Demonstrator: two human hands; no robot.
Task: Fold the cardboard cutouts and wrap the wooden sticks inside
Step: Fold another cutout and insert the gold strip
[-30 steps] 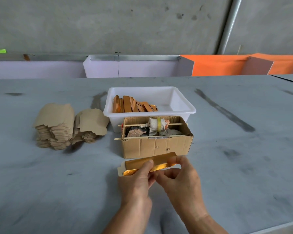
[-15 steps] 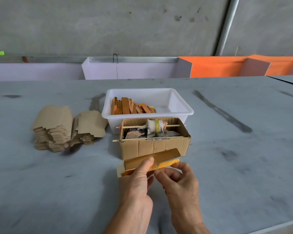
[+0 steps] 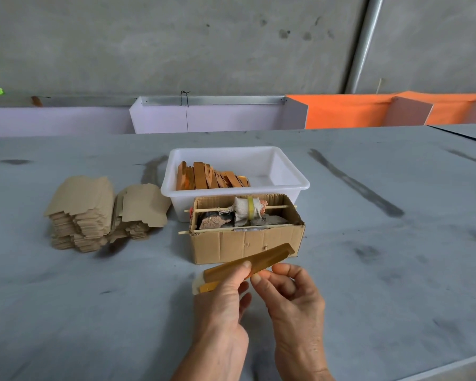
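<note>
My left hand (image 3: 226, 301) pinches a long folded cardboard cutout (image 3: 270, 257) with a gold inner side, thumb on top, held just in front of the cardboard box (image 3: 245, 242). My right hand (image 3: 291, 295) touches the cutout's lower edge with its fingertips, fingers loosely curled. Whether a stick lies inside the fold is hidden. A pile of flat brown cutouts (image 3: 94, 210) lies at the left. Several folded orange-gold pieces (image 3: 212, 178) lean in the white tub (image 3: 280, 185).
The cardboard box holds two thin wooden sticks across its top, a cloth roll (image 3: 248, 207) and scraps. A grey table (image 3: 382, 257) spreads around. Lilac and orange panels (image 3: 341, 111) stand along the back wall. The table's near edge shows at bottom right.
The cutout has been tilted so its right end rises toward the box and closed flatter. My right hand has slid from the right end to near the middle, beside my left thumb.
</note>
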